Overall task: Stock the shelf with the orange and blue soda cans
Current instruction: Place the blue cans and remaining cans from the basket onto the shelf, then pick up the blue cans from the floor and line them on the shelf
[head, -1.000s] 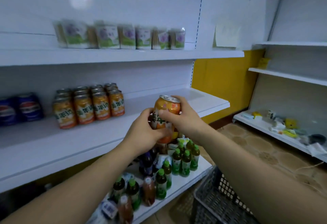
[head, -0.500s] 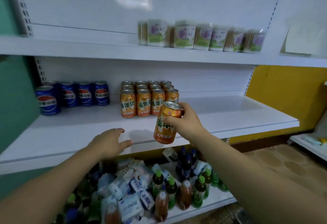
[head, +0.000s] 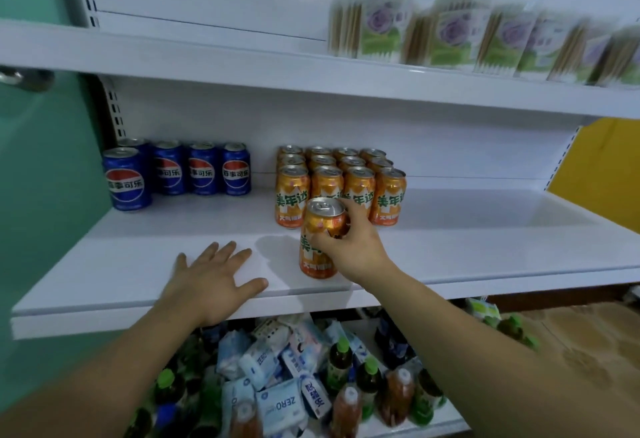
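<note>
My right hand (head: 349,247) grips an orange soda can (head: 320,226) upright, its base at the front of the middle white shelf (head: 485,247). Just behind it a block of orange cans (head: 341,185) stands in rows of several. Further left along the back, several blue cola cans (head: 180,171) stand in a row, one of them (head: 126,179) set forward at the left end. My left hand (head: 211,278) lies flat with fingers spread on the shelf's front edge, left of the held can.
The upper shelf (head: 242,57) carries a row of purple-and-green cartons (head: 485,36). On the lower shelf lie tissue packs (head: 277,403) and green-capped drink bottles (head: 341,365). A teal wall (head: 41,195) bounds the left; a yellow wall (head: 602,167) shows at right.
My right hand has carried the orange can forward and down onto the shelf in front of the orange block. My left hand has moved up and settled flat on the shelf edge.
</note>
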`<action>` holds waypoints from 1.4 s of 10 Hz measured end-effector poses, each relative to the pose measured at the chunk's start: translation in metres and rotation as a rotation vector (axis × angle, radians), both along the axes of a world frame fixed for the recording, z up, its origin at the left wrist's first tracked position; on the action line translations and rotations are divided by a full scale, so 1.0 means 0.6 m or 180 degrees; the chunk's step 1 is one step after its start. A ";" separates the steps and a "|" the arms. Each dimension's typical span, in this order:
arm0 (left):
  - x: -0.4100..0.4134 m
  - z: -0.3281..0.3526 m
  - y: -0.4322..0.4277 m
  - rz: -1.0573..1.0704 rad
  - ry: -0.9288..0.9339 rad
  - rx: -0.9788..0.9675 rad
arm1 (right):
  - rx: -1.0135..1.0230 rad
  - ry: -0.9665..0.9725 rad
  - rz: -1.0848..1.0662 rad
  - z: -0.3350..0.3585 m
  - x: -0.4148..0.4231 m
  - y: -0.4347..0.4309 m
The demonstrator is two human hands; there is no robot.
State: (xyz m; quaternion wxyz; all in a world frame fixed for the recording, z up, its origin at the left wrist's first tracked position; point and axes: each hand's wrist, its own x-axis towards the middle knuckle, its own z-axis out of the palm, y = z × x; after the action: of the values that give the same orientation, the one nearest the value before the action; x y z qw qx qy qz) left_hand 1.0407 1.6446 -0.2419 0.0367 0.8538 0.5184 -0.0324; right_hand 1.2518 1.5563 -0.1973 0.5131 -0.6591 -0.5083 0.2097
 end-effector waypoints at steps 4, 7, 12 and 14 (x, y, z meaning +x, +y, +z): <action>0.000 0.000 -0.003 -0.0010 -0.0042 0.0058 | 0.0378 -0.0377 -0.0007 -0.042 -0.022 0.084; 0.000 -0.001 -0.005 -0.0010 -0.0072 0.0057 | 0.0368 -0.0396 -0.0013 -0.049 -0.019 0.116; 0.000 0.006 -0.007 -0.0028 -0.0114 -0.0012 | -0.0260 -0.0616 0.0056 -0.032 0.001 0.070; 0.003 0.018 -0.008 -0.0019 -0.0062 -0.0230 | -0.1008 -0.1312 -0.0529 0.014 0.082 -0.056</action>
State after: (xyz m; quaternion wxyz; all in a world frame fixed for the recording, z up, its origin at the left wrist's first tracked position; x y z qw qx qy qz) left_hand 1.0424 1.6396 -0.2312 0.0725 0.8537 0.5140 -0.0428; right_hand 1.3010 1.5226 -0.1890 0.3048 -0.7993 -0.5071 0.1052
